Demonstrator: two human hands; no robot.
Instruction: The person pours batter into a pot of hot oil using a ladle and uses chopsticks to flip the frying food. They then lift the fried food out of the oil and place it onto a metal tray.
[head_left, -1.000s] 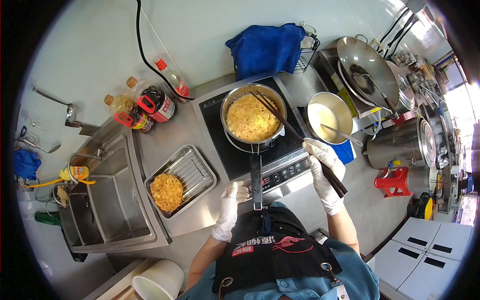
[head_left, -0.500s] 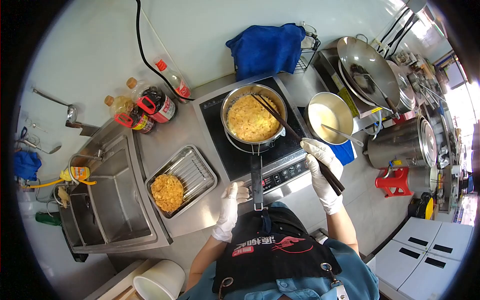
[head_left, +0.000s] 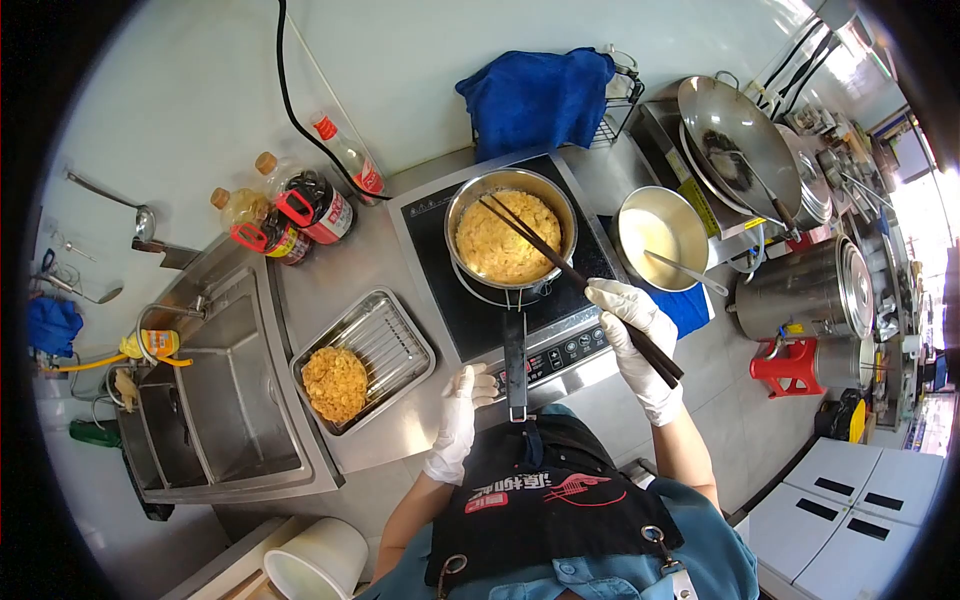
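Observation:
My right hand (head_left: 637,325), in a white glove, grips a pair of long dark chopsticks (head_left: 570,272) right of the pot handle. Their tips are over a golden, bubbling fried patty (head_left: 509,236) inside a steel saucepan (head_left: 456,262) on the induction cooktop (head_left: 427,232). The saucepan's black handle (head_left: 515,360) points towards my body. Left of that handle, my gloved left hand (head_left: 458,415) hovers by the counter edge, holding nothing, its fingers loosely bent and slightly apart. Farther left, a browned fried patty (head_left: 335,386) lies in a steel tray (head_left: 411,352) with a rack.
Right of the cooktop stands a pot of pale batter (head_left: 655,228) with a ladle (head_left: 690,272) in it. Sauce bottles (head_left: 310,208) line the back wall. At left is a steel sink (head_left: 240,390); at right, a wok (head_left: 745,130) and a large stockpot (head_left: 800,285).
The chopsticks' tips have shifted left across the patty in the saucepan. My right hand has moved slightly left with them. My left hand has stayed in place.

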